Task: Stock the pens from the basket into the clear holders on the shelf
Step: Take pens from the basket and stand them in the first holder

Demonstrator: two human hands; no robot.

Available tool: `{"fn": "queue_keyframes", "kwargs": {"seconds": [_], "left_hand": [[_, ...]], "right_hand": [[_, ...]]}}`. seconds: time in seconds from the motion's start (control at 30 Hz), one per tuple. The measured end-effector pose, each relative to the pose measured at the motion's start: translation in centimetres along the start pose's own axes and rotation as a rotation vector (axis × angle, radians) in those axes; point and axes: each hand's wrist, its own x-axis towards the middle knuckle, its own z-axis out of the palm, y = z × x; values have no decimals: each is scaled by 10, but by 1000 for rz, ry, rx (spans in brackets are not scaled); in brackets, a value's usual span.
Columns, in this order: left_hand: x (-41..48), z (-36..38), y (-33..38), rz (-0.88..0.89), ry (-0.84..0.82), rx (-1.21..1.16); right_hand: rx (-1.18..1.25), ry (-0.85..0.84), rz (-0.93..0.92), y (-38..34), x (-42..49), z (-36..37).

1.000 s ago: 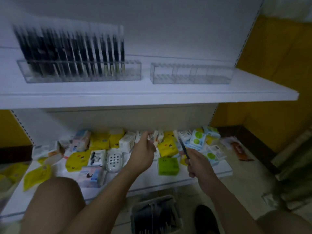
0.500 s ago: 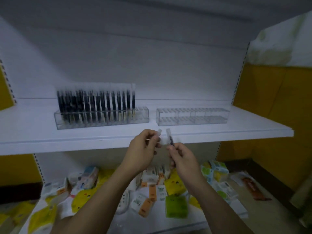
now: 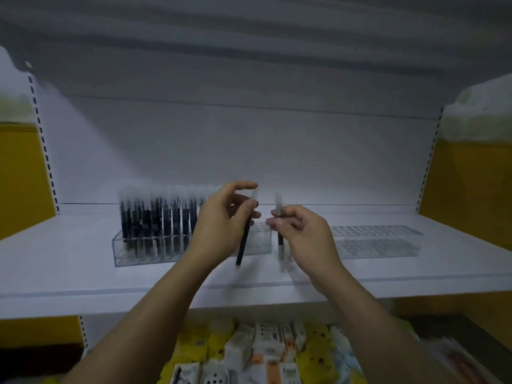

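Here, a person's two hands are raised in front of a clear holder (image 3: 130, 252) packed with black pens (image 3: 155, 217), which stands on a white shelf (image 3: 69, 273). The left hand (image 3: 219, 231) covers that holder's right end, its fingers curled round a black pen (image 3: 243, 245) and pinching it about the upper half. This pen slants, its pale cap uppermost above the fingertips and its dark lower end hanging just in front of the holder's right part, over the bare board. Whether the end touches the shelf cannot be told through the blur.

Just right of the holder, the right hand (image 3: 304, 236) pinches a second pen (image 3: 280, 243) between thumb and fingers. It stands nearly upright, with a clear cap above the hand and a pale tip below, beside the holder's right end wall. The two pens are near each other but apart.

Farther right of the filled holder, on the same board, lies a second clear holder (image 3: 376, 242), its rows of slots showing no pens.

The stocked pens stand upright in rows, filling the holder from its left end to where the left hand hides it.

Below the holder, on a lower level, lie small packets (image 3: 266, 353) in yellow, white and orange. Yellow wall panels (image 3: 465, 189) flank the unit well to either side of the holder.
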Motion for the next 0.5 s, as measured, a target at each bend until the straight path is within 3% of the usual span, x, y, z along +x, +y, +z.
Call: {"fn": "queue_keyframes", "kwargs": {"seconds": [0.2, 0.5], "left_hand": [[44, -17, -7, 116, 69, 200], [66, -19, -29, 147, 86, 272]], "right_hand": [[-121, 30, -82, -12, 53, 18], [-157, 57, -246, -3, 81, 37]]}}
